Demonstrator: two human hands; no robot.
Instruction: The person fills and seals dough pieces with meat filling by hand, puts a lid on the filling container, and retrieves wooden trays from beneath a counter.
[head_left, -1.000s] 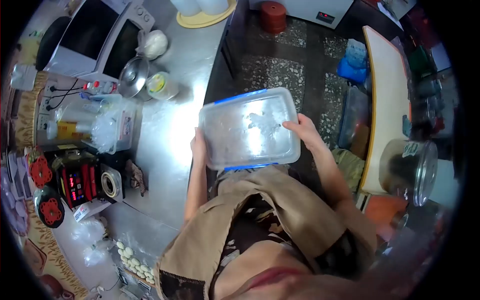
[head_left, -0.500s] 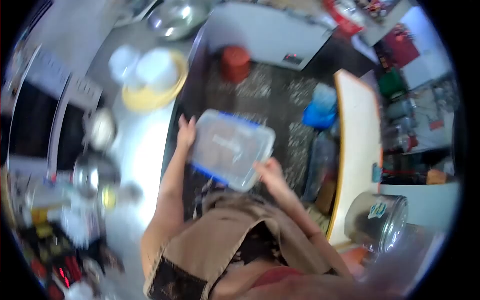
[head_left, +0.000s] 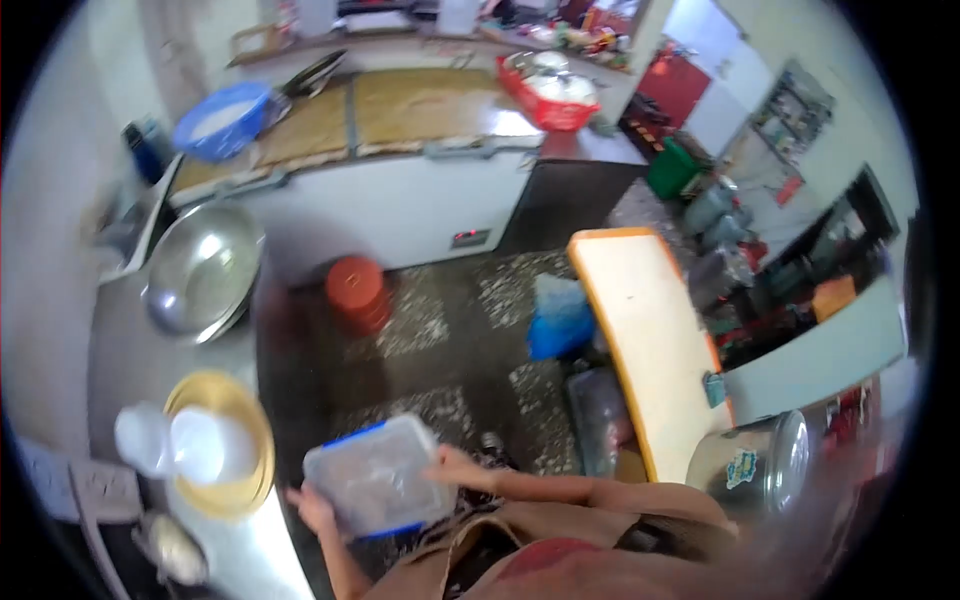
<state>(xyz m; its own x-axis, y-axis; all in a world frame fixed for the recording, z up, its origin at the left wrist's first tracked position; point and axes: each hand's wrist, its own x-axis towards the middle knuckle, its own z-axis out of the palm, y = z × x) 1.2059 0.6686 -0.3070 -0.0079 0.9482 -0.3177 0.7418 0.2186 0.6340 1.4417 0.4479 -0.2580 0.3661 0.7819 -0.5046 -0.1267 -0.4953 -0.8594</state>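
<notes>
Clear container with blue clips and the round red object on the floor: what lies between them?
In the head view, only dark and speckled floor shows between the clear container and the red object; that stretch looks bare.

Slight blur, dark warped edges

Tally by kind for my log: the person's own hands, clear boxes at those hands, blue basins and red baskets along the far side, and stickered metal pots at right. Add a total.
Left hand and right hand: 2
Clear box: 1
Blue basin: 1
Red basket: 1
Stickered metal pot: 1
Total: 6
</notes>
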